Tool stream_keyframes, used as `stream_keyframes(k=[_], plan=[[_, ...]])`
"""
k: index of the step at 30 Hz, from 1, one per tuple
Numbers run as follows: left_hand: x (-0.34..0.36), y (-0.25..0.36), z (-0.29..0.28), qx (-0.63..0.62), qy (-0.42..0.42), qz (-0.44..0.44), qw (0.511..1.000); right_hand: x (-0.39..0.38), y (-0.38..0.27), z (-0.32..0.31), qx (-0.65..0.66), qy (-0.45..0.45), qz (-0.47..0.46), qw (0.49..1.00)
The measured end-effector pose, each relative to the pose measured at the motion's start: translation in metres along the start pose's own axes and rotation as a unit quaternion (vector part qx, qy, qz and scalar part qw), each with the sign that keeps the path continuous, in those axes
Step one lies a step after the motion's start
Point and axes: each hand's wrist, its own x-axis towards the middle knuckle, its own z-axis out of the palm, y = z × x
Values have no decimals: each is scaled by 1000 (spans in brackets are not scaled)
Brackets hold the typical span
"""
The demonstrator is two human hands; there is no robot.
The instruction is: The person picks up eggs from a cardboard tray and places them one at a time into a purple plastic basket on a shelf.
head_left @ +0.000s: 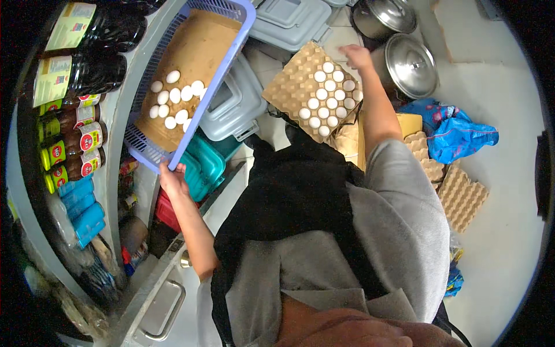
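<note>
A blue plastic basket [230, 52] lined with brown cardboard [185, 46] holds several white eggs [173, 76], grouped in its nearer half. My left hand [173, 179] grips the basket's lower rim. A cardboard egg tray [286, 81], centre right, has white eggs [330, 102] in part of it and bare cups on its left side. My right hand [356, 56] is raised beside the tray's upper right, fingers apart with nothing visible in them.
Shelves of dark bottles [81, 141] line the left. Grey lidded bins [286, 17] and a teal container [203, 165] surround the basket. Steel pots [407, 63] stand at upper right, above a blue bag [457, 136] and stacked egg trays [462, 194]. A door with a handle [182, 295] is lower left.
</note>
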Motion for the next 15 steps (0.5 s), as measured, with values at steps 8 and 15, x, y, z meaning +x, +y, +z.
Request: stream_keyframes(k=[8,15], plan=[[-9,6,12,16,17,15,1000,-23,-16,45,-498,-103,-56,859],[3,1,-5,-33,5,-5,999,-44,-27,41,-321,-8,-110,941]])
